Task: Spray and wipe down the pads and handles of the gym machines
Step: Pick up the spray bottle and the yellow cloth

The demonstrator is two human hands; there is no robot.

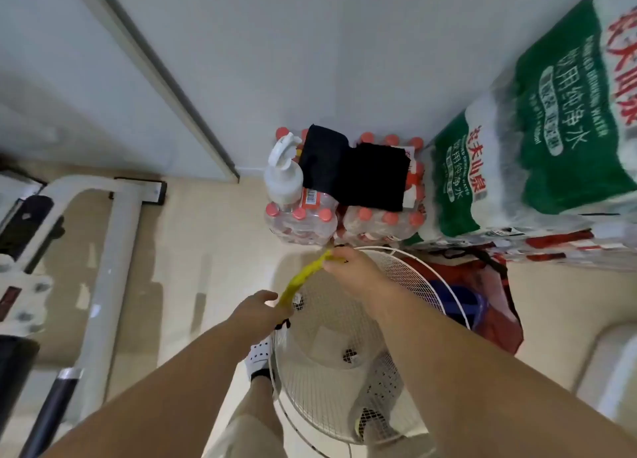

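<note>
A yellow cloth, twisted into a thin, soft rope, runs slantwise between the two hands. The left hand comes in from the lower left on a bare, straight forearm. Its fingers are curled round the cloth's lower end, knuckles up. The right hand reaches further forward from the lower right, back of the hand up, and pinches the cloth's upper end in bent fingertips.

Under both hands lies the round white wire guard of a fan, a fine mesh of thin spokes.

Just beyond the right hand stand shrink-wrapped packs of clear plastic bottles with red caps. On them, ahead of the left hand, a white plastic spray bottle stands upright with its trigger head on top. Touching it on the right, a black cloth lies flat and folded, matte and square-edged.

Right of the right hand are taller stacks of water packs in green and white printed film, and below them a glossy red bag.

Left of the left hand, a white tubular gym machine frame rests on the pale floor. Nearer the left elbow there is a black bar with a chrome collar. A white perforated shoe shows below the left wrist.
</note>
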